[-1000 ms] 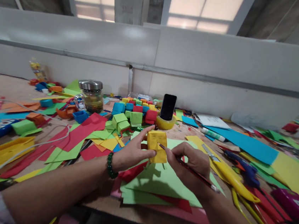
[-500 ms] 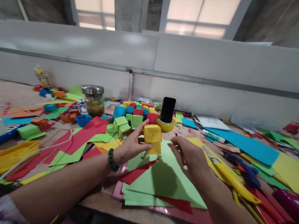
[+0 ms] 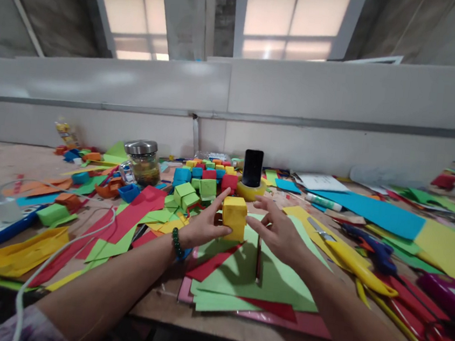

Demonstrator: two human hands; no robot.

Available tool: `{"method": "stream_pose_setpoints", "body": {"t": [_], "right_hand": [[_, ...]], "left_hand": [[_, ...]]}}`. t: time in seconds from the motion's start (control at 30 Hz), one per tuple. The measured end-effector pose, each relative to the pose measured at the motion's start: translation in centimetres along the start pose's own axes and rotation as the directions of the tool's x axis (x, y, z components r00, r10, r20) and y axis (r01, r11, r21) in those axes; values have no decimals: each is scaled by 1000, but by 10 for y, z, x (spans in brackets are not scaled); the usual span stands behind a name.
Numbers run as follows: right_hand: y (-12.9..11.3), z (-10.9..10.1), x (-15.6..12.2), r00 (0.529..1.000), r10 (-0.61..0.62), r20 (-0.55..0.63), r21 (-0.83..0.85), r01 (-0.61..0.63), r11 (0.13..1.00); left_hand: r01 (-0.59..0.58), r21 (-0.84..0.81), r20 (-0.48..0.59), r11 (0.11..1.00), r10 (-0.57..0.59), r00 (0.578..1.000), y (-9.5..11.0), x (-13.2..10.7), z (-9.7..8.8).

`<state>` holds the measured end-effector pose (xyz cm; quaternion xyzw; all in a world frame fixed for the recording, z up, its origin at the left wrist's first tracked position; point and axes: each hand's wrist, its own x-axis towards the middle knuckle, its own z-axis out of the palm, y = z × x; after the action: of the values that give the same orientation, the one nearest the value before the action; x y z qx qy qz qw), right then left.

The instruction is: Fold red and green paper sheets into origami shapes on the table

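Observation:
My left hand (image 3: 209, 222) grips a yellow paper box (image 3: 234, 219), thumb on its near face and fingers around its left side. The box is held above a stack of light green paper sheets (image 3: 277, 279). My right hand (image 3: 276, 230) is at the box's right side, fingers apart, with a fingertip at or very near its edge; whether it touches I cannot tell. Below that hand a dark red pencil (image 3: 258, 260) lies on the green paper. Red paper strips (image 3: 213, 261) lie on and between the sheets.
Coloured paper cubes (image 3: 207, 187), a phone (image 3: 252, 168) propped on a yellow tape roll (image 3: 252, 190), and a lidded glass mug (image 3: 144, 164) stand behind. Right lie a yellow-handled knife (image 3: 359, 268), a blue glue gun (image 3: 373, 251) and a glue stick (image 3: 324, 202). A white cable (image 3: 75, 230) crosses the left.
My right hand has let go of the pencil, which now lies on the green paper, and has moved left to the yellow box. My left hand still holds the box. The view has tilted slightly.

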<state>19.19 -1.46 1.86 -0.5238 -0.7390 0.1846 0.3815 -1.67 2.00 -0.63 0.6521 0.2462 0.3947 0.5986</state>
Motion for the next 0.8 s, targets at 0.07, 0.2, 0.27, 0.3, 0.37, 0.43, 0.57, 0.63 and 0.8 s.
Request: {"method": "stream_pose_setpoints", "body": {"t": [0.07,0.2,0.27,0.3,0.37,0.43,0.57,0.63,0.8], "right_hand": [[1,2,3,999,-20,51,238,7,971],[6,8,7,995,-46,89,415,5,910],[11,10,9,997,-32,69,415,1,910],[13,11,10,998,-21,62,410,-6,912],[16,12,12,998,3,57,396,-25,918],[19,12,12,998,25,62,386,-47,921],[21,13,13,997,30,68,373,-53,926],[23,14,13,997,26,69,363,-49,931],[26,14,14,996,38,82,306,-61,950]], "left_hand": [[-15,21,43,1000,14,999,0,-2,3],[-14,54,46,998,12,999,3,-2,9],[-6,63,36,998,4,999,3,-1,9],[-2,84,34,996,0,999,4,0,8],[8,185,20,983,-12,1000,4,2,4],[15,307,15,951,-21,1000,2,4,-2],[32,322,56,946,-53,997,-7,8,-11],[54,267,61,962,-73,995,-12,9,-14],[51,234,60,971,-67,996,-15,10,-13]]}}
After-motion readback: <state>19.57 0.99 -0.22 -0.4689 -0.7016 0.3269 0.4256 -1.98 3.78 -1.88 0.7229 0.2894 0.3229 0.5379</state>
